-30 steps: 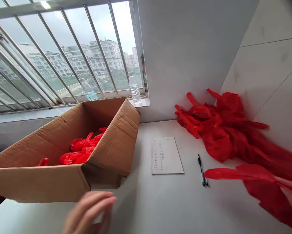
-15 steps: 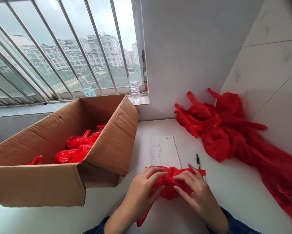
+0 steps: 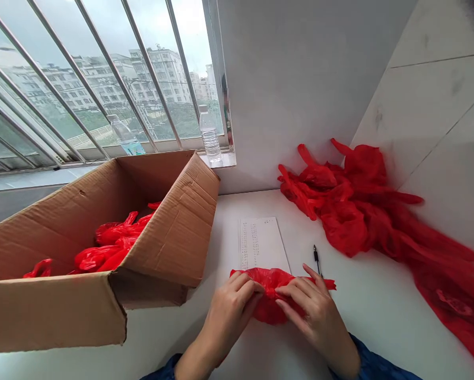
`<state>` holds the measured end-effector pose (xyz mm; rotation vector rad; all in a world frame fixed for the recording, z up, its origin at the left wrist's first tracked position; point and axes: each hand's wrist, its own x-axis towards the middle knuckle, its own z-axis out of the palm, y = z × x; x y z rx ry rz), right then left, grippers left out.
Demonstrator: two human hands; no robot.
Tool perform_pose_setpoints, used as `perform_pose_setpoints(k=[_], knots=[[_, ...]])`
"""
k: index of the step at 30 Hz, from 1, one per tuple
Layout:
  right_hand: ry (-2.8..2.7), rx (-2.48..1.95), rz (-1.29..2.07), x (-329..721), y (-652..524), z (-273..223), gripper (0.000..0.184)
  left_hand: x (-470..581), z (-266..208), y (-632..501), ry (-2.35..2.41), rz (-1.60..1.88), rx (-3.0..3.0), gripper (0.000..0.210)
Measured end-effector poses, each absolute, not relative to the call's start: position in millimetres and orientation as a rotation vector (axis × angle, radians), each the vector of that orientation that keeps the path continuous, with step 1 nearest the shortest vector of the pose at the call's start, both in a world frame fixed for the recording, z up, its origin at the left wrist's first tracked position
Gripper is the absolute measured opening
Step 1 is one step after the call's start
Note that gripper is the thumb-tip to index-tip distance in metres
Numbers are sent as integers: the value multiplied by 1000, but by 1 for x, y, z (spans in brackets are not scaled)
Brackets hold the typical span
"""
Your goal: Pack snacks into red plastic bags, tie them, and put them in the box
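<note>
A bunched red plastic bag (image 3: 272, 311) lies on the white table in front of me, gathered at its middle between my two hands. From the left, my left hand (image 3: 235, 306) pinches it, thumb against the bent fingers. My right hand (image 3: 310, 309) grips the bag's other side with thumb and forefinger close together near the gathered middle, while one finger sticks up. A bag end (image 3: 330, 284) pokes out beyond my right hand. My fingers cover part of the gathered spot.
To the left stands an open cardboard box (image 3: 166, 227) with several red bundles (image 3: 96, 257) inside. A written sheet (image 3: 263, 240) and a black pen (image 3: 316, 254) lie beyond my hands. Red bags (image 3: 351, 216) are heaped at right. Two bottles stand on the windowsill (image 3: 225, 160).
My left thumb and fingers, apart half a second ago, have closed on the bag. The bag end that hung below my left hand no longer shows. The view has shifted slightly.
</note>
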<state>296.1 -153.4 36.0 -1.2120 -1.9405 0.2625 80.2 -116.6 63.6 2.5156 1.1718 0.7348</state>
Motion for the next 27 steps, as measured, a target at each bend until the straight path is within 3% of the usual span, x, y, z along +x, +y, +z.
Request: perform_pose_setpoints(k=[10,15,20,27], knots=[[-2111,-1299,413,290,-169,11,16,72,46,-127,1086,340,2477,13],[-2107,-1297,422,290,-172,12,17,70,50,-130,1099,321,2472,10],[-2069,-1336,379,287,-172,16,13,72,45,-132,1066,403,2560,26],[-2081,-1317,323,285,-170,14,19,76,36,-127,1083,454,2654,9]])
